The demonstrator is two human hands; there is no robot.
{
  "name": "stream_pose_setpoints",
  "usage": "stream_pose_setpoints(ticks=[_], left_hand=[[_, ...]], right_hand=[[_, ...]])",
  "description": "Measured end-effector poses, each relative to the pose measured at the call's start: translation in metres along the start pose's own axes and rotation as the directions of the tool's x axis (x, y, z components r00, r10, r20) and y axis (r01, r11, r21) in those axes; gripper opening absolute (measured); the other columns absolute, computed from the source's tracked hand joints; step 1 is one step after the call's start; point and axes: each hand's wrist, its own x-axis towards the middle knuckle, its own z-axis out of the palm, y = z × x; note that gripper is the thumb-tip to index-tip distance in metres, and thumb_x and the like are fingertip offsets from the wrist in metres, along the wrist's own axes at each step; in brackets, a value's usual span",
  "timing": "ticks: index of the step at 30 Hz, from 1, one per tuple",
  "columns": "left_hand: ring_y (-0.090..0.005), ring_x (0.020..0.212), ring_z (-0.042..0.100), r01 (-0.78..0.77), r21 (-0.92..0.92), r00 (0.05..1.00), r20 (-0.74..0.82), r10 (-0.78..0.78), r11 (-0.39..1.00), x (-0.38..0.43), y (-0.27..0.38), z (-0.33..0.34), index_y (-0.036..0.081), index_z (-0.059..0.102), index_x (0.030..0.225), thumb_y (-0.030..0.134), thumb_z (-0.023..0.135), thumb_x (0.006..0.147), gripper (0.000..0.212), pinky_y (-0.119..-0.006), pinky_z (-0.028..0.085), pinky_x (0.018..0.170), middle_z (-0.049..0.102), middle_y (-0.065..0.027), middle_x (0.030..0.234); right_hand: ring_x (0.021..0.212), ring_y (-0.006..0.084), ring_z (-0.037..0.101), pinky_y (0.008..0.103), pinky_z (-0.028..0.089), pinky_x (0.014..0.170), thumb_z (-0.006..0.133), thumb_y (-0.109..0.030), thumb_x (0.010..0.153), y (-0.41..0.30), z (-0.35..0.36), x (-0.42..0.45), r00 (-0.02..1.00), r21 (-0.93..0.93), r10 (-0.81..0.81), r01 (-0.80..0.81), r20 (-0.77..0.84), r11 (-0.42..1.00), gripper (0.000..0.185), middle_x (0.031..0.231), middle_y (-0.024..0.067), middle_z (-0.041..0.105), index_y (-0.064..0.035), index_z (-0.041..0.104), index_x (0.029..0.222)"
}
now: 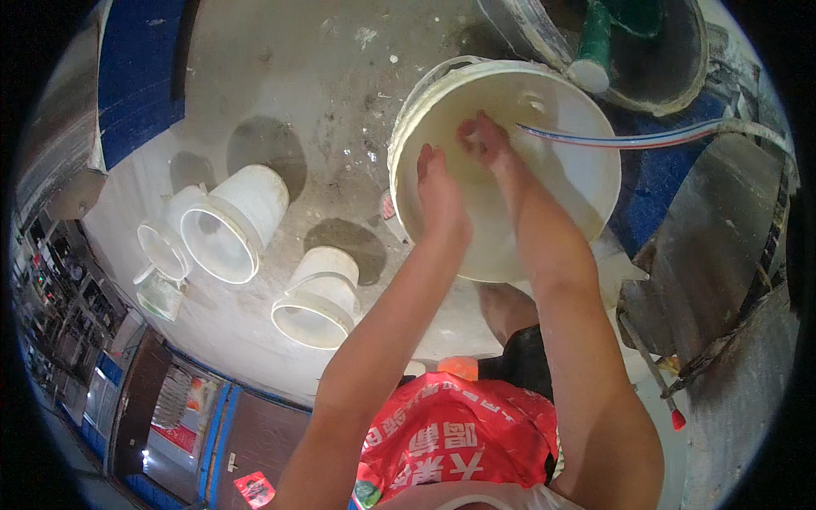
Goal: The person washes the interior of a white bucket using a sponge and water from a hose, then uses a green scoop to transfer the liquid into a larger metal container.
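A large white plastic bucket [408, 127] stands before me, with cloudy, yellowish liquid [488, 229] inside. Both arms reach over its near rim. Along the left inner wall is my left hand [440, 185], its fingers slightly bent and nothing visible in it. Farther in and to the right, my right hand [484, 139] has loosely curled, separated fingers, low at the liquid; no held thing shows. A clear hose [637, 141] with blue and red stripes crosses the right rim, its end close to my right hand.
Several white plastic pails [255, 197] stand on the stained concrete floor [331, 76] at left, near a small clear container [160, 294]. A grey tub [650, 76] holding a green tool [596, 51] adjoins the bucket's far right. A red-tipped lever [677, 417] juts out at right.
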Motion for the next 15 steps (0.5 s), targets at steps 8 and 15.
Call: stream_pose_setpoints(ticks=[8, 15], left_hand=[[-0.0259, 0.123, 0.045, 0.039, -0.353, 0.999, -0.02, -0.05, 0.935, 0.022, 0.011, 0.004, 0.003, 0.034, 0.14, 0.036, 0.036, 0.1, 0.052, -0.037, 0.039, 0.101, 0.042, -0.0119, 0.138], [-0.0221, 0.125, 0.042, 0.044, -0.101, 0.955, 0.295, -0.012, 0.994, -0.01, -0.017, 0.005, 0.003, 0.04, 0.137, 0.042, 0.037, 0.099, 0.054, -0.035, 0.036, 0.104, 0.045, -0.0089, 0.137]], right_hand=[[0.085, 0.0204, 0.059, 0.0324, 0.046, 0.081, 0.046, -0.026, 0.098, -0.088, 0.079, -0.191, 0.981, 0.246, -0.172, 0.145, 0.094, 0.958, 0.034, 0.085, 0.0124, 0.062, -0.0018, 0.061, 0.081], [0.121, 0.0184, 0.047, 0.0299, 0.038, 0.101, 0.038, -0.023, 0.101, -0.115, 0.077, -0.202, 0.998, -0.028, -0.058, 0.059, 0.029, 0.998, 0.044, 0.137, 0.0096, 0.046, -0.0032, 0.038, 0.14]])
